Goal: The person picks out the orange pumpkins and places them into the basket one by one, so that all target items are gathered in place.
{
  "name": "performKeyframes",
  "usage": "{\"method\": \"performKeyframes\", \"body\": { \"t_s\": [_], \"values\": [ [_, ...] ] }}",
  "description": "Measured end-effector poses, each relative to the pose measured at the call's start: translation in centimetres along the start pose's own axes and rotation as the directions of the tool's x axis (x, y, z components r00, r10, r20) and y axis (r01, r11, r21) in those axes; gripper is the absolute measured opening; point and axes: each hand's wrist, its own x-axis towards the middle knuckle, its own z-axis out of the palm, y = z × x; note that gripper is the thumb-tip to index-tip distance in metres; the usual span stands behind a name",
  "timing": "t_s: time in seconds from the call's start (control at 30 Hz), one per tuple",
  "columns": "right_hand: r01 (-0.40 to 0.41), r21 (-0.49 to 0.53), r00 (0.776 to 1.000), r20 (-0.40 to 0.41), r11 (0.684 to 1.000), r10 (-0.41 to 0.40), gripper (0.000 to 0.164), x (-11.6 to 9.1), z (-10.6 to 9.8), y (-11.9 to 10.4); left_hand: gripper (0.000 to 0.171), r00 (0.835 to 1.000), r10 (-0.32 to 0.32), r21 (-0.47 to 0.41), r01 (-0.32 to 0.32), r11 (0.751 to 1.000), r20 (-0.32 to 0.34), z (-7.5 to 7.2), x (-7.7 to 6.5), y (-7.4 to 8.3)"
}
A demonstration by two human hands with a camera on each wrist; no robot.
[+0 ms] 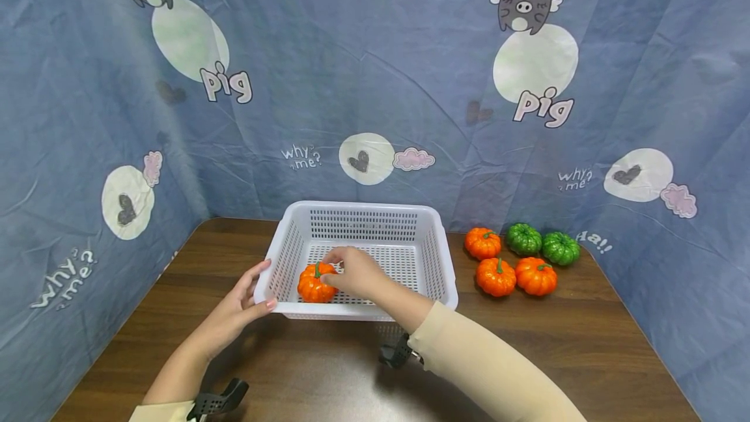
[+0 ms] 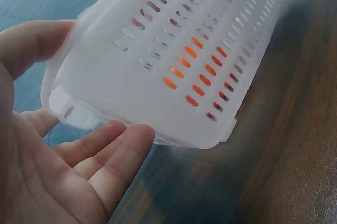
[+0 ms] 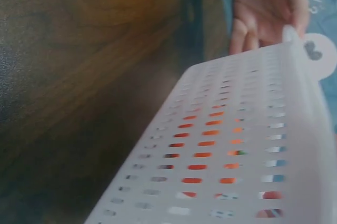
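Observation:
A white perforated plastic basket (image 1: 357, 309) stands on the table. My left hand (image 1: 241, 301) grips its front left corner, thumb on the front rim and fingers at the left side; in the left wrist view the same hand (image 2: 58, 166) has its fingertips against the basket wall. Inside the basket, near that corner, is a small orange toy pumpkin (image 1: 312, 287) with a green stem. My right hand (image 1: 359, 273) reaches over the front rim and holds this pumpkin between thumb and fingers. In the right wrist view the basket wall hides the right hand, and orange shows through the slots.
On the table right of the basket sit several more toy pumpkins: orange ones (image 1: 497, 277) in front and at the back left, and green ones (image 1: 560, 248) behind. A blue printed cloth (image 1: 375, 70) hangs behind the wooden table (image 1: 328, 370) and along its sides.

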Motion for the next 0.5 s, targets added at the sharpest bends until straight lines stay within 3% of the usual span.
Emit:
{"method": "performKeyframes", "body": {
  "t_s": [0.5],
  "values": [
    [0.082, -0.038, 0.996, -0.015, 0.996, -0.083, 0.033, -2.6, -2.5, -0.5, 0.082, 1.000, 0.002, 0.001, -0.002, 1.000, 0.004, 0.0, 0.0, -0.1]
  ]
}}
